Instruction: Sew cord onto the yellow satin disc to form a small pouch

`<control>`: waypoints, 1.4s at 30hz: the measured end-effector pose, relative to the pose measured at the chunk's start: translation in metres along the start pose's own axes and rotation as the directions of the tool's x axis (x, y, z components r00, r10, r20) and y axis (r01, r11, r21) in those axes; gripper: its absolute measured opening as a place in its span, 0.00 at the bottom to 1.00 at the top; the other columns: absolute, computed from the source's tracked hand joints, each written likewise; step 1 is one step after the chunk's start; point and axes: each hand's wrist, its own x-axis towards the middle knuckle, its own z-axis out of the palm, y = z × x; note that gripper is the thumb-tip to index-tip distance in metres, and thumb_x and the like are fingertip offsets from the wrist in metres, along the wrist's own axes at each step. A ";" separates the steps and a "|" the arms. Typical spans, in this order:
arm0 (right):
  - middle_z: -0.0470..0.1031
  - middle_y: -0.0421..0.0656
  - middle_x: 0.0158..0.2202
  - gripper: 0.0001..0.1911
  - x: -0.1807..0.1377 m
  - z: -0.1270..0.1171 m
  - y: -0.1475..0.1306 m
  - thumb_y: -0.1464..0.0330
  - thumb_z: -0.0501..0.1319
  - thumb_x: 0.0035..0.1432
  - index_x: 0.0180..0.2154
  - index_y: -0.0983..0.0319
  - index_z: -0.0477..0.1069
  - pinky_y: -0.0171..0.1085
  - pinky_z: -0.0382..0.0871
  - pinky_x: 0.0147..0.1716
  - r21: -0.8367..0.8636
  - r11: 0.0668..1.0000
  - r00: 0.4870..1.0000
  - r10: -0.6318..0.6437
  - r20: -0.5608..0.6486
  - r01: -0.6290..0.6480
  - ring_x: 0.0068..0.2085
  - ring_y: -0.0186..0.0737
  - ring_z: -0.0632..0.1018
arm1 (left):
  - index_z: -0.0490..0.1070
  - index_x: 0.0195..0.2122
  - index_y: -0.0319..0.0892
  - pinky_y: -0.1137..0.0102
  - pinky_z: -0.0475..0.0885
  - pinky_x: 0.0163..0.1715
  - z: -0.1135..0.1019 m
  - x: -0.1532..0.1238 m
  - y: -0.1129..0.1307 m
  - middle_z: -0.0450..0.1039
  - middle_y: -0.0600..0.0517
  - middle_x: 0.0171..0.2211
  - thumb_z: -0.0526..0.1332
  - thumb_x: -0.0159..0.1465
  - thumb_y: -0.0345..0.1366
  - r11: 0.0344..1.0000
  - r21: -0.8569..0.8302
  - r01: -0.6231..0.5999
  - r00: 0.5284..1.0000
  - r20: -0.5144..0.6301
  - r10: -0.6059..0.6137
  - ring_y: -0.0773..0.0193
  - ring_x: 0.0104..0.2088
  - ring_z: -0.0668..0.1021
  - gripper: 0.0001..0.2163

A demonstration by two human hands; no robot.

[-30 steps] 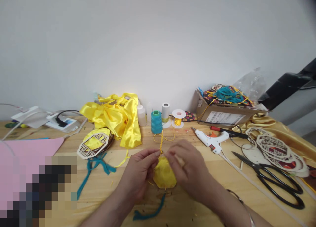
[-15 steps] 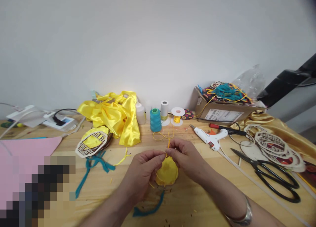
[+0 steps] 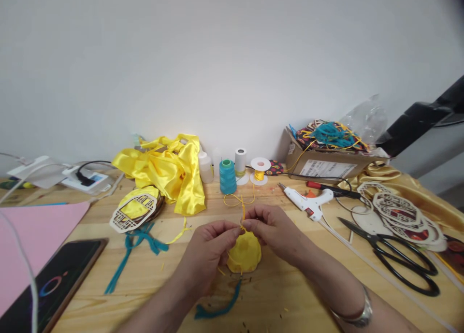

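Both hands meet over the wooden table in the middle of the head view. With thumb and finger pinched, my left hand [image 3: 213, 248] grips a thin yellow cord [image 3: 243, 208] near the top of a round yellow satin piece [image 3: 245, 253]. Pinched on the same cord just to the right is my right hand [image 3: 268, 229], and a short length of the cord stands up above the fingers. From the bottom of the satin piece a teal tassel [image 3: 234, 299] trails onto the table. My fingers hide where the cord joins the piece.
Behind the hands stand a teal thread cone [image 3: 227, 177] and a yellow cord spool [image 3: 259, 173]. Rightward lie a white glue gun [image 3: 311, 201], black scissors [image 3: 395, 253] and a filled cardboard box [image 3: 322, 164]. Leftward are crumpled yellow satin [image 3: 166, 173], stacked wooden frames [image 3: 125, 224] and a phone [image 3: 54, 287].
My hands stay pinched at nearly the same place. The upright end of the cord has shifted slightly left. The view has moved a little.
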 end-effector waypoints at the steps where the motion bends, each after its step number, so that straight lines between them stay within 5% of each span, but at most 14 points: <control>1: 0.64 0.36 0.20 0.05 0.000 -0.001 -0.001 0.71 0.57 0.50 0.24 0.64 0.67 0.29 0.56 0.21 0.010 1.000 1.000 0.011 0.026 -0.012 0.23 0.29 0.64 | 0.76 0.26 0.38 0.77 0.54 0.17 0.000 0.000 0.000 0.69 0.56 0.18 0.65 0.53 0.37 1.000 -0.001 0.000 1.000 0.002 0.000 0.74 0.17 0.63 0.07; 11: 0.64 0.35 0.20 0.06 0.000 -0.005 0.000 0.73 0.56 0.50 0.22 0.64 0.67 0.30 0.57 0.23 -0.140 0.988 0.998 -0.058 0.036 0.062 0.24 0.29 0.64 | 0.75 0.25 0.38 0.77 0.50 0.15 0.000 0.000 0.001 0.62 0.59 0.15 0.64 0.54 0.39 0.996 0.087 -0.031 0.999 -0.010 0.032 0.75 0.15 0.58 0.09; 14: 0.64 0.35 0.21 0.07 0.000 -0.006 0.000 0.72 0.56 0.52 0.23 0.63 0.65 0.31 0.58 0.25 -0.211 0.970 0.992 -0.125 0.004 0.123 0.26 0.31 0.65 | 0.76 0.25 0.40 0.77 0.56 0.16 0.002 -0.002 0.008 0.67 0.56 0.18 0.63 0.54 0.40 0.978 0.195 -0.074 0.994 -0.062 0.088 0.72 0.17 0.63 0.08; 18: 0.67 0.37 0.22 0.06 -0.001 -0.008 0.001 0.73 0.56 0.53 0.24 0.63 0.66 0.32 0.58 0.27 -0.347 0.929 0.979 -0.174 -0.102 0.129 0.27 0.32 0.66 | 0.76 0.25 0.42 0.71 0.66 0.34 -0.001 0.000 0.012 0.72 0.49 0.38 0.63 0.53 0.37 0.877 0.418 -0.236 0.939 -0.135 0.317 0.58 0.39 0.73 0.05; 23: 0.70 0.39 0.24 0.06 -0.001 -0.007 0.004 0.73 0.55 0.53 0.25 0.63 0.67 0.33 0.58 0.28 -0.409 0.907 0.961 -0.192 -0.199 0.097 0.28 0.34 0.69 | 0.75 0.21 0.44 0.65 0.63 0.46 -0.003 -0.001 0.007 0.71 0.46 0.39 0.60 0.55 0.33 0.734 0.567 -0.375 0.887 -0.013 0.462 0.52 0.54 0.64 0.07; 29: 0.64 0.36 0.18 0.07 0.003 -0.004 0.004 0.73 0.55 0.51 0.22 0.63 0.66 0.31 0.56 0.23 -0.138 0.990 0.975 -0.063 -0.211 0.034 0.21 0.30 0.64 | 0.75 0.25 0.44 0.57 0.57 0.55 0.000 -0.005 -0.010 0.51 0.49 0.62 0.61 0.55 0.31 0.686 0.574 -0.447 0.868 0.092 0.488 0.50 0.58 0.61 0.04; 35: 0.63 0.34 0.18 0.08 -0.001 0.002 -0.005 0.66 0.57 0.49 0.24 0.63 0.61 0.27 0.45 0.14 0.429 0.895 0.992 0.104 0.073 -0.126 0.14 0.22 0.56 | 0.75 0.24 0.44 0.58 0.54 0.57 0.002 -0.005 -0.014 0.50 0.49 0.62 0.60 0.55 0.28 0.711 0.547 -0.441 0.886 0.141 0.441 0.51 0.59 0.59 0.07; 39: 0.59 0.32 0.16 0.08 -0.003 0.004 -0.005 0.68 0.58 0.47 0.22 0.63 0.60 0.27 0.46 0.14 0.395 0.909 0.991 0.114 0.072 -0.133 0.15 0.23 0.57 | 0.71 0.24 0.44 0.60 0.59 0.54 0.005 -0.009 -0.005 0.65 0.47 0.54 0.60 0.55 0.28 0.820 0.384 -0.424 0.904 0.129 0.407 0.52 0.59 0.60 0.05; 42: 0.60 0.33 0.16 0.07 -0.001 0.004 0.001 0.69 0.56 0.48 0.21 0.62 0.61 0.28 0.50 0.16 0.242 0.968 0.998 0.066 0.023 -0.070 0.17 0.25 0.59 | 0.68 0.32 0.45 0.64 0.69 0.40 0.006 -0.010 0.001 0.70 0.49 0.46 0.61 0.57 0.31 0.947 0.109 -0.303 0.951 0.099 0.293 0.57 0.44 0.74 0.04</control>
